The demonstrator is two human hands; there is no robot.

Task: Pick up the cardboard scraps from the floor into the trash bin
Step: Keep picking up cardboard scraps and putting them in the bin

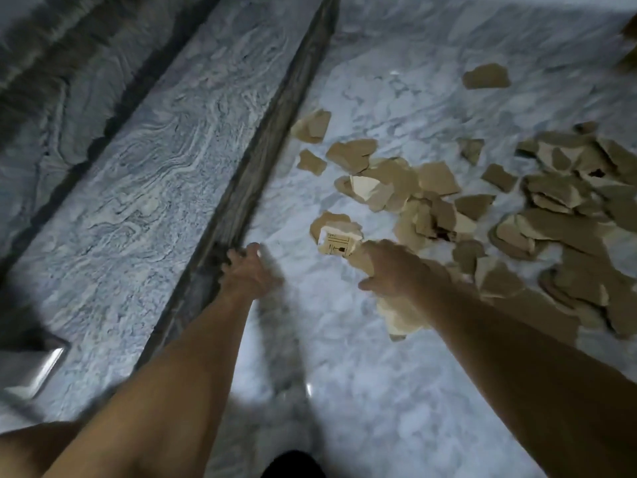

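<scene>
while the frame is smeared by motion, i can still make out the layout: the cardboard scraps lie on the pale marble floor, heaped thickest toward the right edge and thinning to loose pieces toward the middle. one lone scrap sits well apart, farther up the floor. a dark border strip runs diagonally from the top centre down to the lower left, with a grey veined slab on its far side; the nearest scraps lie just beside that strip.

my hands are apart. the left hand is at the inner edge of the strip, fingers loosely spread and holding nothing; whether it touches the floor i cannot tell. the right hand is seen from the back at the near edge of the scatter, fingers curled round a handful of scraps that juts out below the wrist. a printed scrap with black markings lies at its fingertips; i cannot tell if it is in the grip.

between the two forearms the floor is bare marble, open down to the bottom edge. a shiny metal object sits at the lower left, beyond the strip, too blurred to identify.
</scene>
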